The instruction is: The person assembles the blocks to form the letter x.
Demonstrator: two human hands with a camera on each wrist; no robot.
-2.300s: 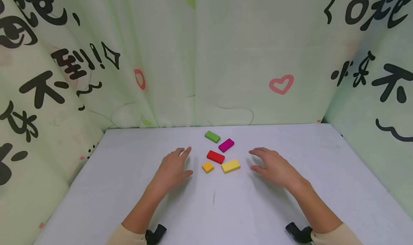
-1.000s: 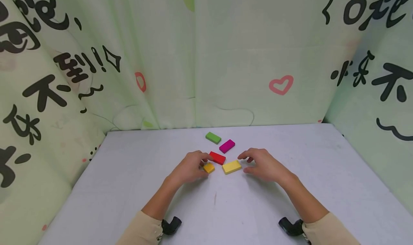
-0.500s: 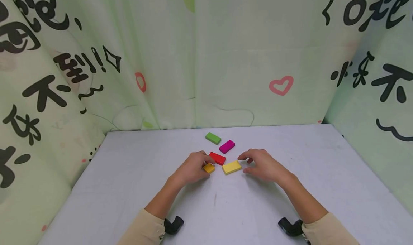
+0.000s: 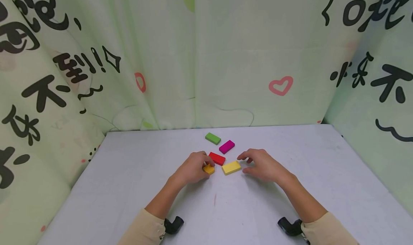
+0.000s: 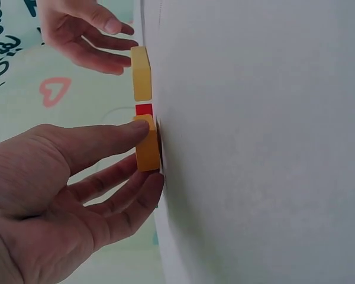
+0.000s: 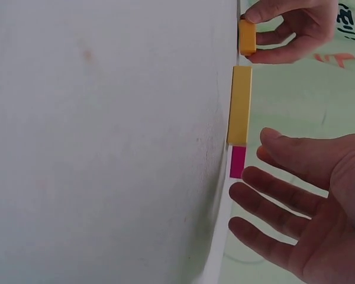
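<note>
Leftmost, the left hand (image 4: 193, 168) pinches the orange block (image 4: 209, 169) between thumb and fingertips, parted only as far as the block needs; whether it is lifted off the table (image 4: 209, 216) I cannot tell. The small piece gives little to hold, so a slack thumb or an uneven squeeze could let it twist free. Just ahead of those fingers lies the red block (image 4: 217, 158), near enough that a careless sweep by the left hand might knock it askew. Farther ahead, between the two hands, lie the green block (image 4: 213, 138) and, to its right, the magenta block (image 4: 227, 147); they seem at risk only from a low, long reach. The yellow block (image 4: 231, 168) lies between the hands, nearer the right (it is clearly longer than the orange one). Just beside it, the right hand (image 4: 262, 166) holds nothing, thumb and fingers spread and loosely bent. If its thumb or a finger met the yellow block alone, the push could slide that piece toward the left hand and jar the pinch.
</note>
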